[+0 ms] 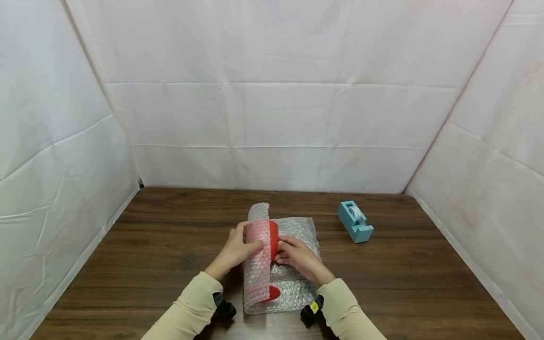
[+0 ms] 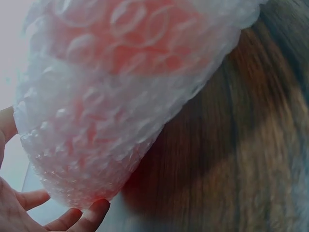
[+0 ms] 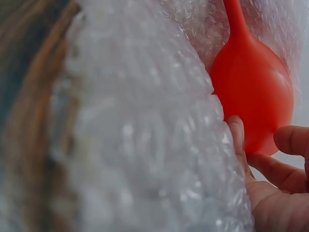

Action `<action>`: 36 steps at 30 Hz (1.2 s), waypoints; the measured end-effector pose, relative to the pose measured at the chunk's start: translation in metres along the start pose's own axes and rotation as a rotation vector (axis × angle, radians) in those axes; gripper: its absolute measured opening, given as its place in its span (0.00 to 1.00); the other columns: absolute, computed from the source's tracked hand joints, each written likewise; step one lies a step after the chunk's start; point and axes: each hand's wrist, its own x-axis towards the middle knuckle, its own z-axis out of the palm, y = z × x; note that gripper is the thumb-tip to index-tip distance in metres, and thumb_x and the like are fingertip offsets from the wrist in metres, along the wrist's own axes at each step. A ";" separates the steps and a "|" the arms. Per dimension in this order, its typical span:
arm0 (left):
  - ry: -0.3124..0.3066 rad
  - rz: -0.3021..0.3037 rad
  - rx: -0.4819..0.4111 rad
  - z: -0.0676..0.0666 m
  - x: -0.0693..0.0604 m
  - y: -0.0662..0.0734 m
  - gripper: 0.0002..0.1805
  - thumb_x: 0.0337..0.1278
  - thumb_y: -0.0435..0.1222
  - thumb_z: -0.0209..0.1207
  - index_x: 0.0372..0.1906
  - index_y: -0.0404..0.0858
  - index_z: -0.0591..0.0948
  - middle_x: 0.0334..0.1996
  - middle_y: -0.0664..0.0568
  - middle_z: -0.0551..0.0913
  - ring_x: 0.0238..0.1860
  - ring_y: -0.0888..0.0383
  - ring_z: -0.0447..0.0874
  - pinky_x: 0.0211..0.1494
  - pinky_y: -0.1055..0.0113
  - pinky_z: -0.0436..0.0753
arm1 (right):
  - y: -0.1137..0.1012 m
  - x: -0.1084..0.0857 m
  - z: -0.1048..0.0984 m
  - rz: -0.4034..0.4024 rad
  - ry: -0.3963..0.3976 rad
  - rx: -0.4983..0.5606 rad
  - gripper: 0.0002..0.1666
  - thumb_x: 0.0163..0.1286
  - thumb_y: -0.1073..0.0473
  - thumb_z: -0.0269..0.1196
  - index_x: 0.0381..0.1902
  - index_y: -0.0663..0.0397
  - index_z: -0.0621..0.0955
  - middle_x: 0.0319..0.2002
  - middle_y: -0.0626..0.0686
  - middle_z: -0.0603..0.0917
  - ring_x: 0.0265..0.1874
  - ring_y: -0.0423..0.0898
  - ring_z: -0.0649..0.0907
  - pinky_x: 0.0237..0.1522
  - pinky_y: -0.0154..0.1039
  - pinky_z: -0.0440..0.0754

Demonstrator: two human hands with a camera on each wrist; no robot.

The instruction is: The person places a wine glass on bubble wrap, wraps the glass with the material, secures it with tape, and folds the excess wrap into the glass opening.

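Note:
A red goblet (image 1: 274,238) lies on a sheet of bubble wrap (image 1: 297,231), its round foot toward the person. The sheet's left part is folded up over the goblet, and red shows through it. My left hand (image 1: 237,248) grips this fold from the left, thumb on top; in the left wrist view its fingers (image 2: 96,215) press the wrap's outside. On the other side, my right hand (image 1: 297,257) holds the goblet's bowl. The right wrist view shows thumb and fingers about the bowl (image 3: 253,92), with the stem running upward; wrap hides part of that hand.
A light blue tape dispenser (image 1: 354,222) with a roll of clear tape stands to the right, beyond the wrap. Everything lies on a dark wooden table (image 1: 178,236). White cloth walls (image 1: 272,118) enclose the back and both sides.

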 end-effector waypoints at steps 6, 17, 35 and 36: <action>0.011 0.005 -0.003 0.004 0.001 0.001 0.42 0.50 0.46 0.64 0.69 0.37 0.60 0.60 0.33 0.62 0.55 0.39 0.73 0.55 0.43 0.76 | 0.003 0.000 -0.003 -0.007 -0.002 0.004 0.30 0.77 0.59 0.47 0.69 0.72 0.59 0.39 0.52 0.79 0.33 0.39 0.81 0.43 0.34 0.81; 0.005 0.038 0.035 0.010 0.000 0.005 0.44 0.51 0.49 0.64 0.70 0.39 0.59 0.59 0.33 0.61 0.53 0.37 0.73 0.54 0.39 0.73 | 0.004 0.000 -0.006 0.002 0.032 0.020 0.28 0.78 0.57 0.45 0.67 0.73 0.62 0.39 0.52 0.79 0.33 0.39 0.81 0.41 0.32 0.81; 0.030 0.057 0.054 0.019 0.000 0.010 0.43 0.50 0.51 0.66 0.70 0.45 0.61 0.57 0.35 0.61 0.57 0.35 0.69 0.56 0.26 0.56 | 0.003 -0.002 -0.010 0.017 0.037 -0.092 0.39 0.71 0.39 0.54 0.60 0.71 0.70 0.44 0.55 0.78 0.37 0.40 0.81 0.45 0.36 0.82; 0.028 0.059 0.055 0.019 0.000 0.011 0.43 0.50 0.51 0.66 0.70 0.45 0.61 0.57 0.35 0.61 0.57 0.35 0.69 0.56 0.27 0.56 | 0.003 -0.002 -0.010 0.015 0.039 -0.099 0.39 0.71 0.39 0.55 0.61 0.70 0.70 0.45 0.55 0.79 0.37 0.40 0.81 0.45 0.36 0.82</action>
